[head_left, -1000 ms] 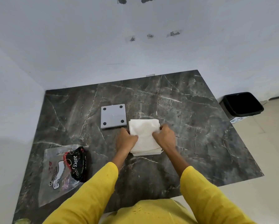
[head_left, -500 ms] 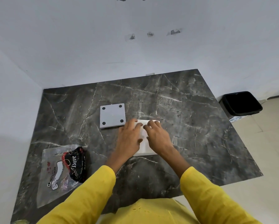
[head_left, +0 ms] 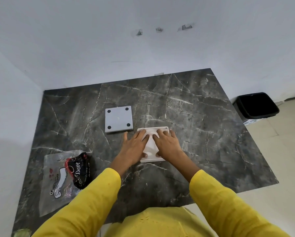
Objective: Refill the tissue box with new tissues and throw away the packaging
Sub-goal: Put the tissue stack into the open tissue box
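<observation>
A white square plastic tissue box lies open side up near the middle of the dark grey marble-patterned table, with a stack of white folded tissues pressed inside it. I see both hands flat on the stack: the left hand covers the box's left half, the right hand its right half, fingers extended and slightly spread, palms down, clamped on nothing. Just beside the box, towards the far left, rests a flat grey square base panel with four black feet, clear of the hands and not yet fitted. Well apart, at the table's near left corner, lies the crumpled clear plastic wrapper with black and red print, not yet discarded. A black rectangular waste bin stands on the pale floor beyond the table's right edge.

As I judge it, the risk is spring-back: lift both palms together and the compressed stack may rise above the rim, so the panel seats crooked or pinches a sheet. Uneven pressure could skew the top folds, and I cannot tell whether the stack sits square under the hands. The wrapper is light and near the edge; a sleeve could sweep it to the floor.
</observation>
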